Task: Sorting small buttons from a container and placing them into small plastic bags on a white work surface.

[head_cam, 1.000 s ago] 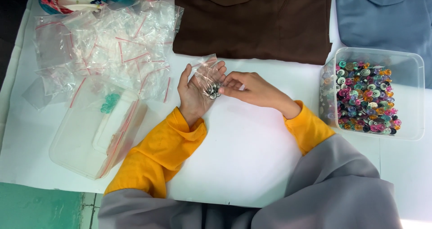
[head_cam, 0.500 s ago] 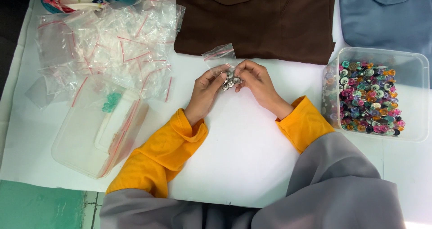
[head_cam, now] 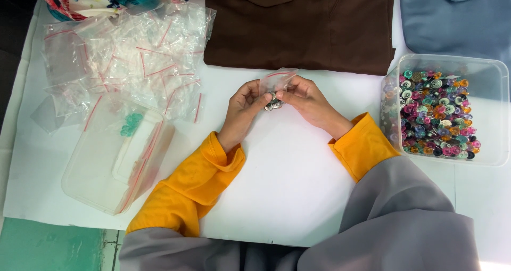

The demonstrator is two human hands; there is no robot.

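Note:
Both of my hands meet above the white table, pinching a small clear zip bag (head_cam: 277, 80) with a red seal strip. My left hand (head_cam: 246, 103) grips its left side and my right hand (head_cam: 305, 99) its right side. A few small silver and dark buttons (head_cam: 272, 105) sit at the bag's lower end, between my fingertips. Yellow cuffs and grey sleeves cover my forearms.
A clear tub (head_cam: 495, 108) holding several colourful buttons stands at the right. A heap of empty zip bags (head_cam: 133, 58) lies at the left, above a clear lidded box (head_cam: 114, 159). A brown garment (head_cam: 308, 26) and a blue garment (head_cam: 458, 15) lie at the back.
My left hand turned from palm-up, with the buttons on it, to pinching the bag together with my right hand. The bag now stands upright between both hands.

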